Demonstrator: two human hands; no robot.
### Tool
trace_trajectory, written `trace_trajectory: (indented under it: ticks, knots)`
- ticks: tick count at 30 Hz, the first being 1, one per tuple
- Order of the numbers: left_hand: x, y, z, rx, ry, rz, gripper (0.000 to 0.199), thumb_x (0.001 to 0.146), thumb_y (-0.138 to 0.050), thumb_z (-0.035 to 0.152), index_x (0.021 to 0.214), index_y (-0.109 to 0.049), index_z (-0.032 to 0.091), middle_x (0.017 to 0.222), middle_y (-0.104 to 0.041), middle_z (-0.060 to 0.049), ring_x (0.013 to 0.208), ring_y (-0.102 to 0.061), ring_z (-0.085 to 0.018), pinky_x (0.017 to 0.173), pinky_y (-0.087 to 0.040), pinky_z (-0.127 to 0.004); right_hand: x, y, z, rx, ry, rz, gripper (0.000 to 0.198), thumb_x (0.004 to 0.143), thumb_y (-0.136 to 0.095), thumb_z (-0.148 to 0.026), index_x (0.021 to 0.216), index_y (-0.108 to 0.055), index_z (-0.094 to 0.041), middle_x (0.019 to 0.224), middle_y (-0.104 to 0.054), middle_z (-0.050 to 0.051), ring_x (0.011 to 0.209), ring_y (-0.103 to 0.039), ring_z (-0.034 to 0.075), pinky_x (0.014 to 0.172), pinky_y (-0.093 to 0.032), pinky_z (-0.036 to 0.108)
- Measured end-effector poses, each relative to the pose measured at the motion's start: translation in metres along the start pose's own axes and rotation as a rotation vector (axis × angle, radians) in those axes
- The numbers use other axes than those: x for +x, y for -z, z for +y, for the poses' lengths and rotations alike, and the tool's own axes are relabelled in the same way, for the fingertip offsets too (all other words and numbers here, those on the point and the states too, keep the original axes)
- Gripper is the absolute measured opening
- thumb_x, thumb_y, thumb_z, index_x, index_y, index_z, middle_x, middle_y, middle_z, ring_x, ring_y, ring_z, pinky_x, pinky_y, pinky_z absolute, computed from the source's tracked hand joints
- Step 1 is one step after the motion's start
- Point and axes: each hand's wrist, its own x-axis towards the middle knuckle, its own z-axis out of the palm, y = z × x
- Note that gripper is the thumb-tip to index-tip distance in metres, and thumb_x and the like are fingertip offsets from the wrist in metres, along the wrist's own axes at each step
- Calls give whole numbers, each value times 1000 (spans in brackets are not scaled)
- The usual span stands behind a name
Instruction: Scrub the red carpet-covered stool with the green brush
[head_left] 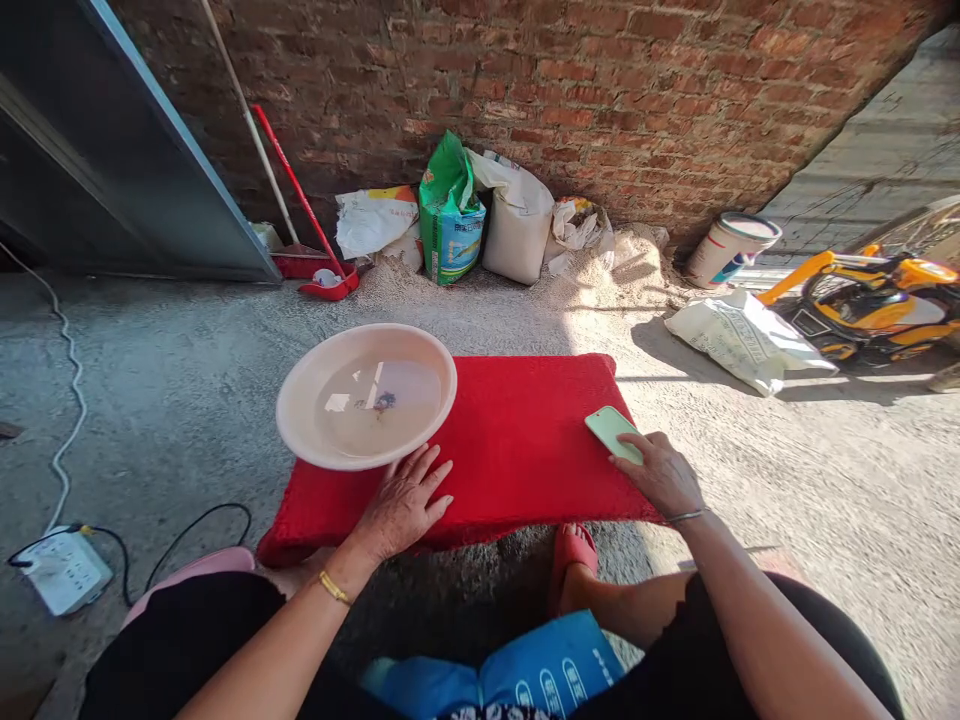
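Basin filled, phone in hand, the two well apart

Done: basin [313,378] set at 10 o'clock on the surface [517,440], water [349,408] in it. Handling of the phone [611,428] looks unfinished: it's at 3 o'clock, not yet released.

Hands: right hand [664,475] has thumb and fingers closed on the phone's near end; can't tell if it's lifted. Left hand [405,500], 7 o'clock, is palm down, fingers loosely spread, holding nothing; fingertips by the basin rim, contact unclear.

Materials: basin round, smooth, pale, plastic-looking. Phone a mint-green slab, rounded corners. Surface rectangular, fuzzy red fabric. Floor [195,400] rough grey concrete.
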Motion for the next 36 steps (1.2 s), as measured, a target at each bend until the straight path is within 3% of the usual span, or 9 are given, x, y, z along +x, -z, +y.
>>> trace_trajectory:
  ticks: [4,7,11,17,20,23,26,32,36]
  knots:
    - [0,1,2,4,8,15,45,88,-52,38,129,-55,20,142,-46,-14,133,-38,-30,109,-29,-51,-13,20,64,-93,-400,4,51,80,-50,-56,119,-61,-27,105,-53,11,85,-62,26,77,-46,41]
    - [0,1,4,-8,16,14,44,88,-52,38,128,-56,21,141,-47,-13,133,-38,-30,109,-29,-51,-33,18,78,-11,-408,34,52,76,-52,-58,114,-65,-25,100,-56,11,86,-62,27,76,-47,41]
    - [0,2,4,-41,23,21,44,88,-52,37,129,-55,22,141,-47,-12,133,-38,-29,109,-30,-51,-48,1,43,174,-163,109,45,76,-53,-57,107,-66,-27,101,-56,8,88,-60,23,76,-48,36]
    - [1,3,3,-32,30,0,44,88,-51,38,128,-56,22,141,-46,-13,133,-38,-30,108,-30,-51,-43,-5,-63,266,360,141,34,84,-54,-47,109,-64,-26,110,-53,9,94,-55,22,84,-46,38]
    - [1,3,2,-57,21,12,43,87,-52,38,126,-58,23,140,-47,-12,132,-39,-30,108,-31,-51,-42,-8,-98,226,480,85,31,84,-57,-43,110,-64,-27,111,-52,10,92,-54,22,84,-45,37]
    - [2,3,0,-64,21,27,43,86,-54,37,126,-58,23,140,-48,-12,132,-40,-30,108,-31,-50,-39,-15,-99,199,516,35,31,84,-58,-42,110,-63,-27,107,-53,9,94,-53,21,85,-44,35]
    - [2,3,1,-48,10,23,43,86,-53,37,126,-58,22,140,-48,-13,132,-40,-30,108,-32,-50,-34,-18,-59,177,384,39,31,84,-57,-42,111,-63,-27,108,-52,7,95,-55,21,86,-43,35]
    - [2,4,1,-61,8,45,43,86,-53,37,126,-58,23,139,-49,-12,131,-41,-30,109,-31,-50,-40,-6,58,4,-324,108,43,80,-53,-53,113,-63,-27,97,-52,7,77,-59,21,72,-46,37]
    - [3,3,0,-39,5,43,43,86,-53,38,126,-58,23,138,-50,-12,130,-42,-29,108,-31,-50,-47,-2,69,25,-377,188,43,77,-55,-54,108,-65,-27,96,-52,6,79,-59,22,72,-47,37]
